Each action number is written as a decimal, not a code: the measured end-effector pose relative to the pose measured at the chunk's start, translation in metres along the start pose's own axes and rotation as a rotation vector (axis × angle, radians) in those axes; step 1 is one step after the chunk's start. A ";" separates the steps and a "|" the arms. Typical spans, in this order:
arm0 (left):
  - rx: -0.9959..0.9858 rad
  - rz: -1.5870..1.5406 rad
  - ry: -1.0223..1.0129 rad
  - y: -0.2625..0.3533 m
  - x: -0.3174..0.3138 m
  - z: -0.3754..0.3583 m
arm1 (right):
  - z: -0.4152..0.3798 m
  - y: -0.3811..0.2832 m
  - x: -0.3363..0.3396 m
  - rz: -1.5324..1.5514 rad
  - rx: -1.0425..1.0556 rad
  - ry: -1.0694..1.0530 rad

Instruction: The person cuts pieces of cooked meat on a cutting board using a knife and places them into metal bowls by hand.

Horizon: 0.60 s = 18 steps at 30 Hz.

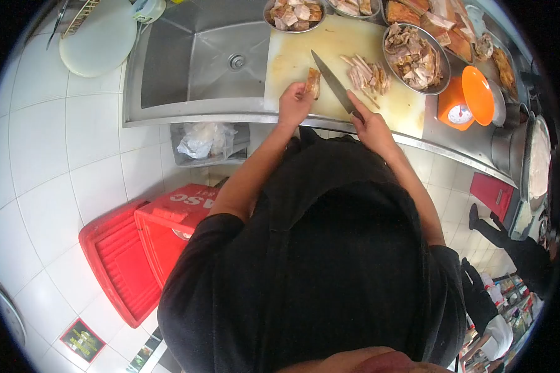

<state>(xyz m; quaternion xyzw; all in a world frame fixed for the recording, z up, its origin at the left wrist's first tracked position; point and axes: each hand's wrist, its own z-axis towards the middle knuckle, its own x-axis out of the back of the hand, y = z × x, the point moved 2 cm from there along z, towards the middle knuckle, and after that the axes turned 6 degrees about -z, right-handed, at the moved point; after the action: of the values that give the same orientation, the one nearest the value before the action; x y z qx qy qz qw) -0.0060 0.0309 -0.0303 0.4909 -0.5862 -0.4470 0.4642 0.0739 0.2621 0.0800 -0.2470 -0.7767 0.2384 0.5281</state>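
My right hand grips a knife by its handle, its long blade slanting up and left over the pale cutting board. Between the fingers of my left hand is a piece of browned meat, just left of the blade. To the right of the blade lies a pile of meat strips on the board. Beyond them a metal bowl of sliced meat stands at the board's right side.
A steel sink is set left of the board. Metal bowls of meat chunks stand at the back. An orange scale is on the right, near large meat slabs. A red cooler box is below left. Other people appear at lower right.
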 end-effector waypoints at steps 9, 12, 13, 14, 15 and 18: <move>0.276 -0.316 -0.005 0.008 0.009 0.003 | 0.004 0.005 -0.017 0.205 0.052 0.107; 0.281 -0.323 0.008 0.004 0.015 0.007 | -0.004 0.002 -0.012 0.186 -0.018 0.063; 0.279 -0.320 0.015 0.006 0.017 0.008 | -0.006 0.001 -0.012 0.178 -0.044 0.040; 0.296 -0.325 0.022 0.006 0.018 0.008 | -0.007 0.001 -0.013 0.176 -0.036 0.046; 0.313 -0.331 0.029 0.009 0.019 0.009 | -0.008 0.001 -0.015 0.173 -0.028 0.052; 0.304 -0.291 0.017 0.016 0.017 0.008 | -0.009 -0.001 -0.019 0.195 -0.004 0.049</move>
<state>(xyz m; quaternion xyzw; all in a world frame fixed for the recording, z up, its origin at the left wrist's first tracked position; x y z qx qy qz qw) -0.0177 0.0163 -0.0143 0.6385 -0.5658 -0.4117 0.3203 0.0884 0.2507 0.0705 -0.3283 -0.7362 0.2812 0.5207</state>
